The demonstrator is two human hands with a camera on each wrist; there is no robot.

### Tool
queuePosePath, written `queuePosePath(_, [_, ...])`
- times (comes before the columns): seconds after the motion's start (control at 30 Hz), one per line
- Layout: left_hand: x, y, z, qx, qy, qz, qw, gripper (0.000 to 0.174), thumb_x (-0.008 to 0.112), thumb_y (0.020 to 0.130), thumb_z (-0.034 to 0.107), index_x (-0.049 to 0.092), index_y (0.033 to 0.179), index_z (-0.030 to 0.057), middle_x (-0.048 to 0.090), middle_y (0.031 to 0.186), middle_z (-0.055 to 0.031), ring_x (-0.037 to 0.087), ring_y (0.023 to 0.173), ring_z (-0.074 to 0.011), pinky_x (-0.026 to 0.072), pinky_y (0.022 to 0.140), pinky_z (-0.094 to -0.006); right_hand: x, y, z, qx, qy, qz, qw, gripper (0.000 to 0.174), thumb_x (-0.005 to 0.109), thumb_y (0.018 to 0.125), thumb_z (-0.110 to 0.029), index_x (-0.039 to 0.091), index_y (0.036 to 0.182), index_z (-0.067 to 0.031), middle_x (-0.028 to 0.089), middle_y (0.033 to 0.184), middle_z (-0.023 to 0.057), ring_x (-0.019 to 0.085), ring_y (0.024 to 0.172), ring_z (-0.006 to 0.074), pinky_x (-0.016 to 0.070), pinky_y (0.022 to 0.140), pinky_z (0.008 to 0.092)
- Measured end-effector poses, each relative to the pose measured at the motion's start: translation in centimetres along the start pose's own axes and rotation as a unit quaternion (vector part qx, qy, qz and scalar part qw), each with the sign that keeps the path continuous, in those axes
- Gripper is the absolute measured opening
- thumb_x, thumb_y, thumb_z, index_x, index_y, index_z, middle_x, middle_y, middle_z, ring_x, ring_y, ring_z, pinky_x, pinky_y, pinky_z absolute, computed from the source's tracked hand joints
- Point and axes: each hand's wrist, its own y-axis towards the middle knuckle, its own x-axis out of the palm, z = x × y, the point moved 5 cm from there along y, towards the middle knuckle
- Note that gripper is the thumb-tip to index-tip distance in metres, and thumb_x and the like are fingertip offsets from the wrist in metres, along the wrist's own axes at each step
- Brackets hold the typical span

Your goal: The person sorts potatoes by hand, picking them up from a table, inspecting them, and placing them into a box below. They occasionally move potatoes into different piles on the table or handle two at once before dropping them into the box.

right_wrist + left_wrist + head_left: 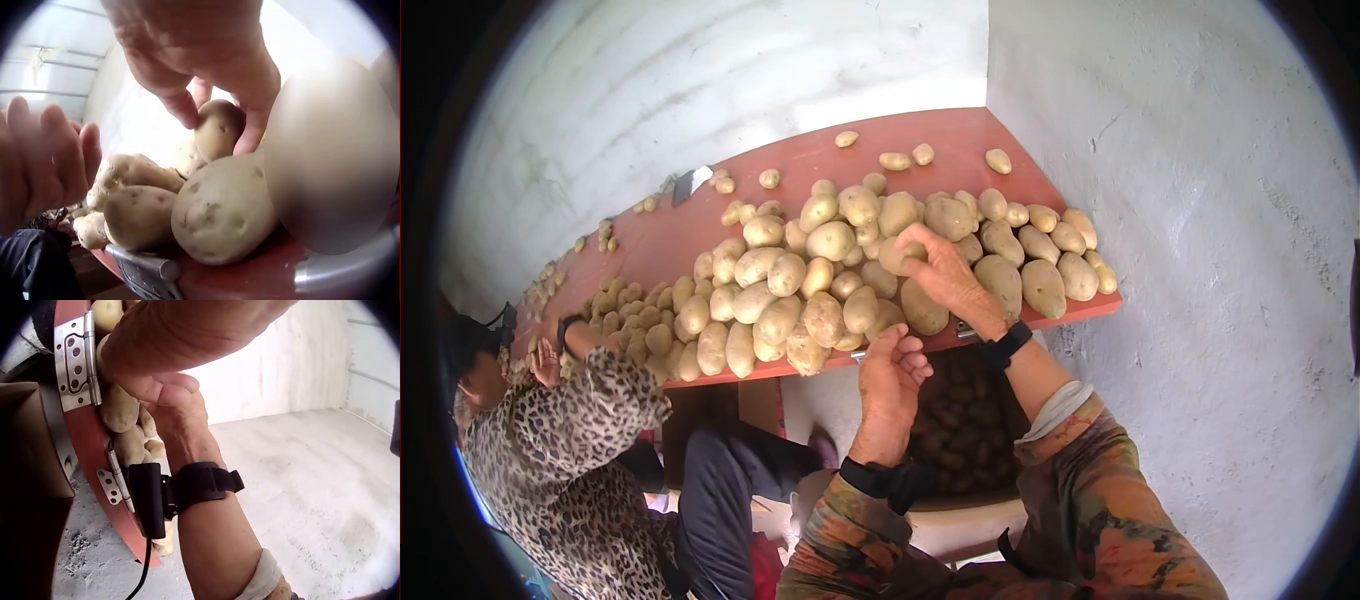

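Observation:
My right hand (940, 270) reaches over the heap and grips a potato (220, 131), its fingers and thumb on either side of it in the right wrist view. Nearer my body, my left hand (892, 378) is by the table's front edge, palm up with fingers loosely curled. In the right wrist view the left hand's fingers (53, 150) hold nothing that shows. A potato (886, 316) lies just beyond its thumb. Larger potatoes (1043, 288) stand in rows to the right of my right hand.
A red table (940, 130) carries the potato heap, with metal hinges (76, 362) along its front edge. Below is a dark container of potatoes (960, 425). Another person in a leopard-print top (590, 430) sits at the left. Walls (1180, 200) border the back and right.

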Motion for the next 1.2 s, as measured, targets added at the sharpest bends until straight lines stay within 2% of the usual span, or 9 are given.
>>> queuePosePath(0.07, [0.1, 0.0, -0.2, -0.005, -0.005, -0.014, 1.0, 0.024, 0.053, 0.092, 0.029, 0.056, 0.102, 0.0078, 0.063, 0.08, -0.0045, 0.058, 0.065, -0.0151, 0.0497, 0.058, -0.0318, -0.9, -0.2, 0.3, 0.096, 0.178, -0.069, 0.977, 0.022, 0.056, 0.078, -0.011, 0.055, 0.1, -0.0085, 0.057, 0.092, 0.0043, 0.054, 0.084, 0.0151, 0.0473, 0.071, 0.0329])
queuePosePath(0.17, [1.5, -0.9, 0.0, -0.003, -0.021, -0.031, 0.999, 0.04, 0.049, 0.093, 0.044, 0.055, 0.108, 0.0078, 0.064, 0.089, -0.0074, 0.062, 0.072, -0.0198, 0.0524, 0.064, -0.0335, -2.2, -1.2, -2.3, 0.101, 0.314, -0.208, 0.921, 0.025, 0.055, 0.078, -0.011, 0.055, 0.102, -0.0061, 0.057, 0.095, -0.0001, 0.053, 0.087, 0.0111, 0.0463, 0.074, 0.0312])
queuePosePath(0.3, [3.0, -1.8, 0.4, -0.024, -0.074, -0.056, 0.995, 0.06, 0.044, 0.09, 0.059, 0.05, 0.118, 0.0061, 0.064, 0.096, -0.0119, 0.064, 0.08, -0.0237, 0.0525, 0.071, -0.0354, -2.6, -2.2, -3.1, 0.063, 0.191, -0.339, 0.919, 0.026, 0.058, 0.08, -0.016, 0.064, 0.103, -0.0048, 0.061, 0.101, 0.0027, 0.053, 0.098, 0.0114, 0.0437, 0.087, 0.0284])
queuePosePath(0.47, [2.6, -1.8, -0.7, -0.053, -0.021, -0.038, 0.998, 0.058, 0.047, 0.088, 0.057, 0.052, 0.115, 0.0063, 0.066, 0.097, -0.0131, 0.065, 0.076, -0.0229, 0.0526, 0.069, -0.0344, -2.2, -1.9, -1.8, 0.095, 0.241, -0.324, 0.91, 0.026, 0.062, 0.085, -0.023, 0.065, 0.103, -0.0044, 0.064, 0.096, 0.0036, 0.059, 0.092, 0.0126, 0.0471, 0.084, 0.0278])
queuePosePath(0.63, [3.0, -1.5, -1.1, -0.046, 0.069, -0.075, 0.994, 0.048, 0.05, 0.088, 0.053, 0.057, 0.092, 0.006, 0.062, 0.067, -0.007, 0.055, 0.044, -0.0191, 0.046, 0.042, -0.0309, -1.9, -1.1, -0.5, 0.123, 0.231, -0.214, 0.941, 0.025, 0.062, 0.087, -0.022, 0.063, 0.104, -0.0023, 0.063, 0.094, 0.0064, 0.061, 0.085, 0.0136, 0.0507, 0.078, 0.0279])
queuePosePath(0.97, [2.6, -1.5, -1.6, -0.089, 0.279, -0.109, 0.95, 0.042, 0.051, 0.091, 0.045, 0.059, 0.08, 0.0055, 0.057, 0.062, -0.0032, 0.054, 0.053, -0.0142, 0.0446, 0.052, -0.0285, 0.1, -1.3, 0.8, 0.072, 0.2, -0.279, 0.936, 0.024, 0.061, 0.087, -0.018, 0.062, 0.105, -0.0025, 0.062, 0.093, 0.0043, 0.06, 0.084, 0.0128, 0.0514, 0.073, 0.0272])
queuePosePath(1.03, [1.3, -0.5, -0.9, 0.028, 0.378, -0.071, 0.923, 0.039, 0.053, 0.09, 0.042, 0.062, 0.081, 0.0045, 0.056, 0.063, -0.001, 0.055, 0.059, -0.0126, 0.0447, 0.058, -0.0267, 0.1, -1.4, 0.9, 0.067, 0.193, -0.284, 0.937, 0.026, 0.06, 0.088, -0.021, 0.062, 0.107, -0.0033, 0.062, 0.093, 0.0038, 0.06, 0.084, 0.0124, 0.0513, 0.072, 0.0275])
queuePosePath(1.1, [2.4, -2.5, 0.6, -0.009, 0.398, -0.082, 0.914, 0.036, 0.057, 0.087, 0.04, 0.064, 0.083, 0.0052, 0.062, 0.07, -0.005, 0.054, 0.05, -0.0113, 0.041, 0.041, -0.0241, 0.1, -1.4, 0.7, 0.062, 0.178, -0.287, 0.939, 0.026, 0.059, 0.089, -0.022, 0.062, 0.107, -0.003, 0.062, 0.094, 0.0046, 0.061, 0.083, 0.0132, 0.0511, 0.072, 0.0276])
queuePosePath(1.2, [1.4, -2.1, 0.9, -0.047, 0.417, -0.081, 0.904, 0.031, 0.059, 0.087, 0.034, 0.066, 0.086, 0.004, 0.062, 0.074, -0.0046, 0.052, 0.049, -0.0083, 0.0382, 0.04, -0.0215, -0.2, -1.5, 0.2, 0.058, 0.174, -0.274, 0.944, 0.027, 0.058, 0.089, -0.022, 0.062, 0.107, -0.0027, 0.062, 0.096, 0.0053, 0.061, 0.084, 0.0139, 0.0506, 0.073, 0.0272])
